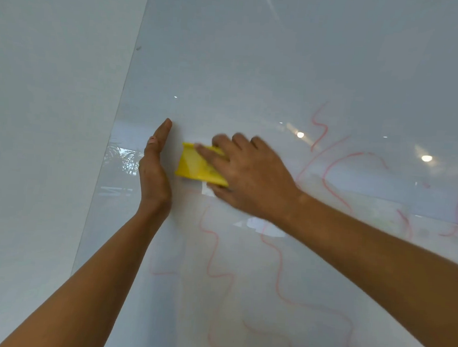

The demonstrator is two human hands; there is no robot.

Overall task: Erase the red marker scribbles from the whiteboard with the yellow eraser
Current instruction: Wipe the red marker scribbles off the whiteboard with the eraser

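Up near the left edge of the whiteboard [257, 67], the right hand [252, 175] has the yellow eraser [196, 165] pinned flat against the glossy surface, fingers spread over the top of it and the thumb tucked under its lower edge, so it's clearly gripping the thing. That hand looks a bit smeared with blur. The left hand [155, 165] is just beside the eraser, not quite touching it: flat and released, fingers straight and pointing up, seen edge-on against the board, holding nothing.

Red marker scribbles [320, 125] are all over the right and lower parts of the board. Wavy lines run up to the right of the right hand, more loops sit out toward the far right edge, and long squiggles trail down below both forearms. They look pretty faint and washed out. The patch of board above and around the eraser looks clean, only reflections of round ceiling lights and some palm-like plants showing in the gloss.

Left of the board's slanted edge is a plain pale wall [45, 106].
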